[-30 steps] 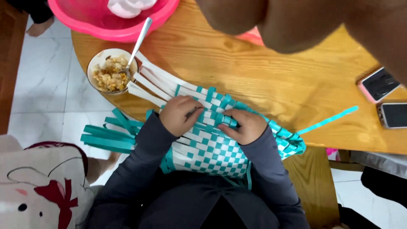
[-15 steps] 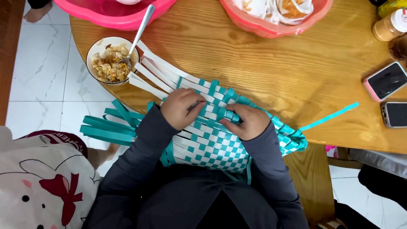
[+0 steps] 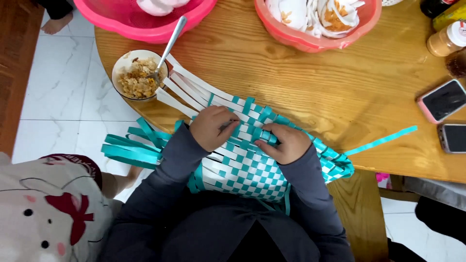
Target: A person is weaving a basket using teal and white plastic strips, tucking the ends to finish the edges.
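Observation:
A half-woven mat of teal and white strips [image 3: 242, 170] lies over the near edge of a round wooden table [image 3: 315, 87] and onto my lap. My left hand [image 3: 211, 127] presses on the weave, fingers curled around a white strip. My right hand [image 3: 286, 141] pinches a teal strip at the upper edge of the weave. Loose white strips [image 3: 189, 87] fan toward the upper left, and loose teal strips [image 3: 128, 145] hang off to the left. One long teal strip [image 3: 383, 140] runs out to the right.
A bowl of food with a spoon [image 3: 138, 75] stands beside the white strips. Two pink basins [image 3: 145, 17] [image 3: 315, 24] sit at the far edge. Two phones [image 3: 444, 99] [image 3: 454, 138] and bottles [image 3: 444, 39] lie right. A person in a white cartoon shirt [image 3: 43, 213] stands at my left.
The view has shifted, and a blurred shape that blocked the top a second ago is gone, showing the second basin and bottles. Both hands stay on the weave, fingers shifting slightly.

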